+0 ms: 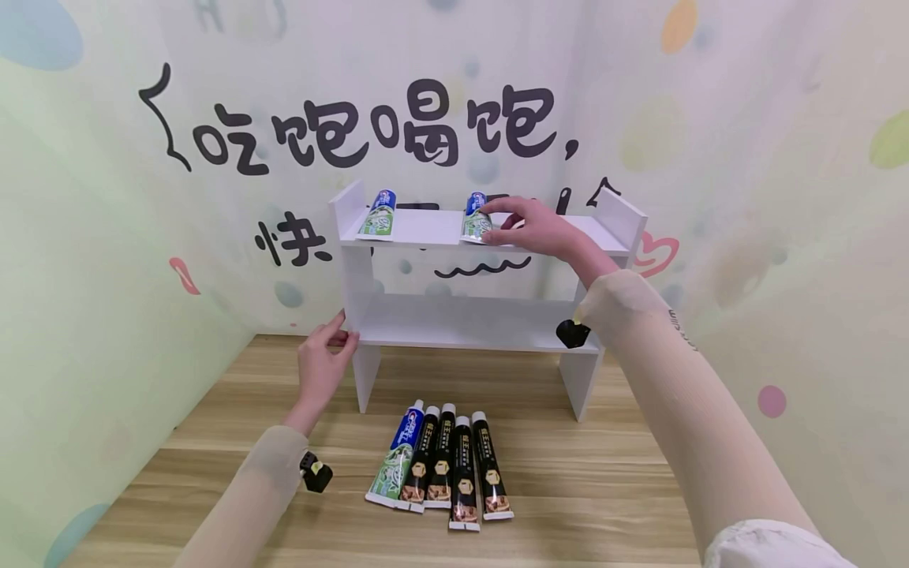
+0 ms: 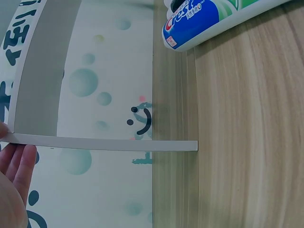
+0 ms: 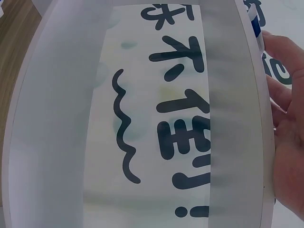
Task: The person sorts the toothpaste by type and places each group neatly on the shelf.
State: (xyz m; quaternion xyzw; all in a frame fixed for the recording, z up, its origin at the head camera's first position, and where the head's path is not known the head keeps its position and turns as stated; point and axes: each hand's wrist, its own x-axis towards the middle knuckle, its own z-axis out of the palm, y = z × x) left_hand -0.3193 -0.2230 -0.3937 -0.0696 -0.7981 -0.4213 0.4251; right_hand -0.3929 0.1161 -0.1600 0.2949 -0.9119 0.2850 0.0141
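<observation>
R hand [image 1: 533, 225] pinches R Crest tube [image 1: 474, 221] of 2 atop white rack [image 1: 433, 226]; L hand [image 1: 323, 363] grips rack's L panel [image 1: 358, 288]. Near, on tabletop [image 1: 582, 489]: 1 Crest toothpaste [image 1: 398, 461], 4 black tubes [image 1: 465, 473]. Wall [image 1: 426, 39]: "吃饱喝饱".

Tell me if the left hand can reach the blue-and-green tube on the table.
Probably yes: the left hand grips the shelf, but nothing visible blocks its way down to the tube.

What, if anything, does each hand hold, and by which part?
The left hand pinches the left panel of the rack. The right hand touches the right edge of a toothpaste tube on the top shelf; grip unclear.
</observation>
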